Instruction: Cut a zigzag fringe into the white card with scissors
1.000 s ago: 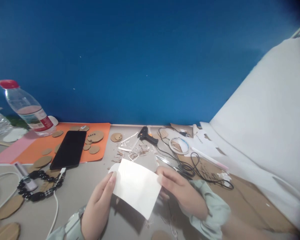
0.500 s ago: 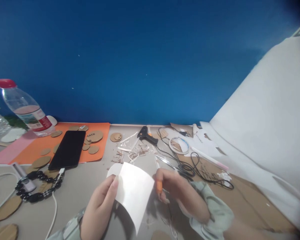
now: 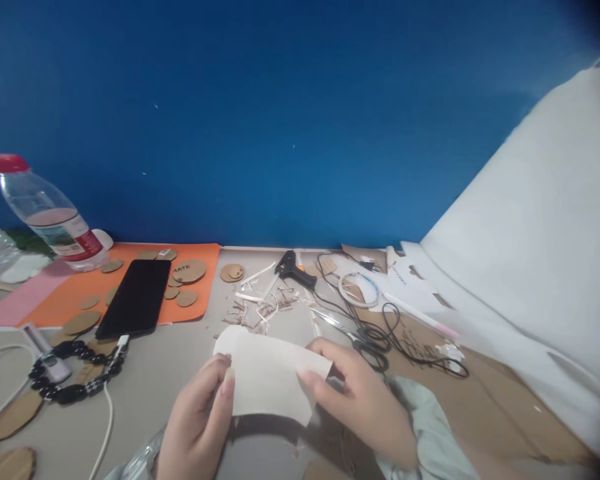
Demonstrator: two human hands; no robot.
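A white piece of paper (image 3: 273, 377), slightly curved, is held up between both hands above the table. My left hand (image 3: 200, 413) pinches its left edge, thumb in front. At that same edge a rounded white piece (image 3: 226, 339) shows above the fingers; whether it is joined to the paper I cannot tell. My right hand (image 3: 360, 400) grips the right edge, thumb on the near face and fingers behind. Just beyond the right hand lie scissors (image 3: 373, 353) with black handles. Past the paper are brown scraps (image 3: 265, 310) and a black glue gun (image 3: 295, 270).
At left, a black phone (image 3: 137, 298) rests on orange paper (image 3: 213, 267) among cardboard discs (image 3: 186, 299). Nearer are a beaded bracelet (image 3: 73, 395) and a white cable (image 3: 109, 427). A bottle (image 3: 55, 220) stands behind. Black cord (image 3: 420, 360) and cardboard (image 3: 505, 400) lie right.
The right hand has moved onto the paper's right edge and now grips it. The paper has turned flatter and wider across. The orange thing seen in the right hand before no longer shows.
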